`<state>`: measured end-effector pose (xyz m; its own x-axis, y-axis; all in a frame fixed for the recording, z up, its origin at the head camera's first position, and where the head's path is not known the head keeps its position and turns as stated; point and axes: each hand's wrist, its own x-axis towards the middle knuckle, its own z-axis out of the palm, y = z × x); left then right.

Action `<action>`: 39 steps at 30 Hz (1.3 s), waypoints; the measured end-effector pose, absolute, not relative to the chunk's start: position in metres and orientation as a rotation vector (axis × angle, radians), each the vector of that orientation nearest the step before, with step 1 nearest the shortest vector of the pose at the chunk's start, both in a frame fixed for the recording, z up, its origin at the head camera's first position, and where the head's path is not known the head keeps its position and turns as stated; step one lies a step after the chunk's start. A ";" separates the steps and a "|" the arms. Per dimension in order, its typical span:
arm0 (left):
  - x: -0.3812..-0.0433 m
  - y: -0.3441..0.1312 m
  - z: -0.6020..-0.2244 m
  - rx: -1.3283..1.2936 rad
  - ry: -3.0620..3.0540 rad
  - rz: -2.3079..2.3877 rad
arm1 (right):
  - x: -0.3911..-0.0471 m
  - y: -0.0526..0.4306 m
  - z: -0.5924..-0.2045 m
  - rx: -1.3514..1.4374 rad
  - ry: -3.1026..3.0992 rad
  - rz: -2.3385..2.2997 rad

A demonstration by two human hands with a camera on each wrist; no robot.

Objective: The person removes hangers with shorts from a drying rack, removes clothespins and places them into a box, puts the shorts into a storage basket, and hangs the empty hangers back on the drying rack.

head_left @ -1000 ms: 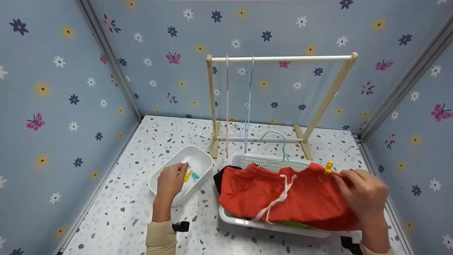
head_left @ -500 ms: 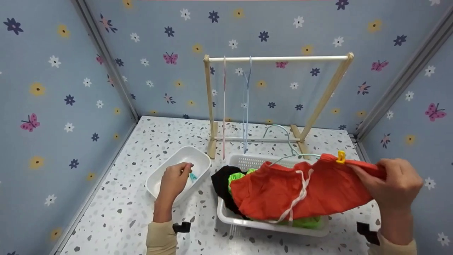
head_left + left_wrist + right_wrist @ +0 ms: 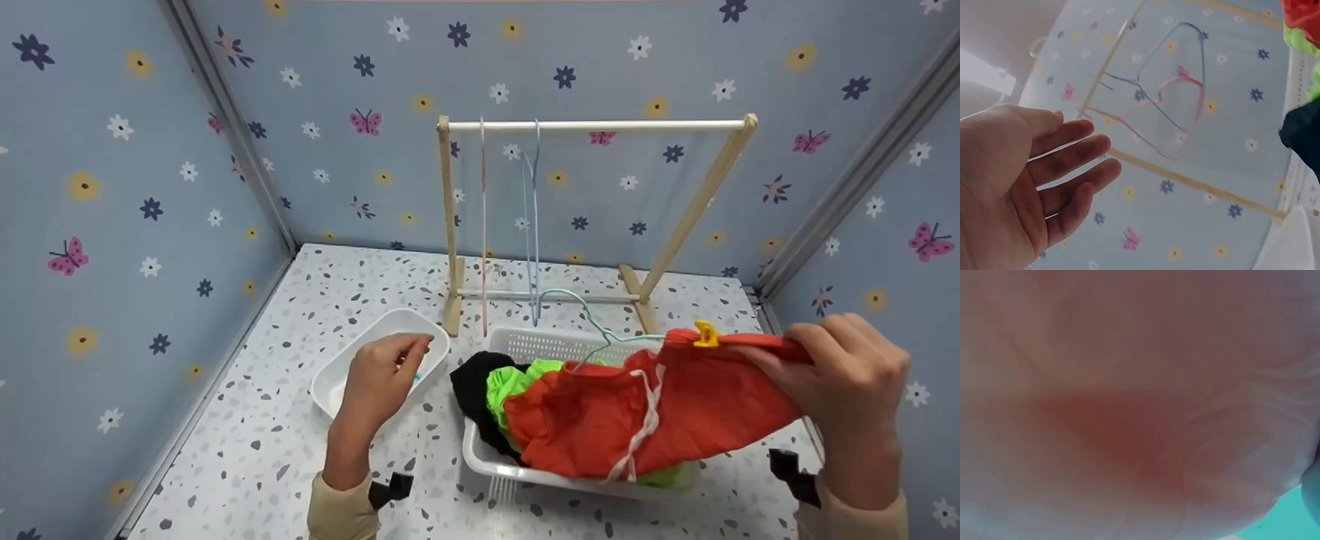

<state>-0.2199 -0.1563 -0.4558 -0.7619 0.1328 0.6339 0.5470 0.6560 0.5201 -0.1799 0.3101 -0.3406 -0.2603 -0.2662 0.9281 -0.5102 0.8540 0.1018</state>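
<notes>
My right hand (image 3: 855, 375) pinches the waistband of red shorts (image 3: 592, 420) between thumb and fingers. The shorts have a white drawstring and lie partly lifted over a basket. A yellow clothespin (image 3: 705, 334) sits on the waistband near my right fingers, by a mint green hanger (image 3: 592, 319). Over the white bin (image 3: 330, 390) hovers my left hand (image 3: 379, 382), loosely bent, with nothing visible in it; the left wrist view shows the same hand (image 3: 1044, 174) palm in sight. A teal clothespin (image 3: 418, 375) in the bin is mostly hidden. Shorts cloth fills the blurred right wrist view.
Below the shorts stands a white basket (image 3: 480, 457) with black cloth (image 3: 472, 390) and bright green cloth (image 3: 506, 386). Behind it is a wooden rack (image 3: 450, 210), its white rod (image 3: 637, 124) carrying a pink hanger (image 3: 484, 225) and blue hangers (image 3: 535, 225). Patterned walls enclose the table.
My right hand has moved right and up, drawing the shorts along and uncovering the black and green cloth. My left hand has risen slightly from the bin. The green hanger has shifted and tilted.
</notes>
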 end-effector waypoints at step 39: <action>-0.212 -0.027 -0.411 -1.073 -2.150 -1.045 | -0.197 0.199 -0.384 0.600 -1.696 1.698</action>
<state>-0.2123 -0.0271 -0.4106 -0.5540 0.4285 0.7138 0.8260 0.3901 0.4069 -0.1968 0.1985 -0.3835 -0.6804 0.1282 0.7215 -0.7217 0.0538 -0.6901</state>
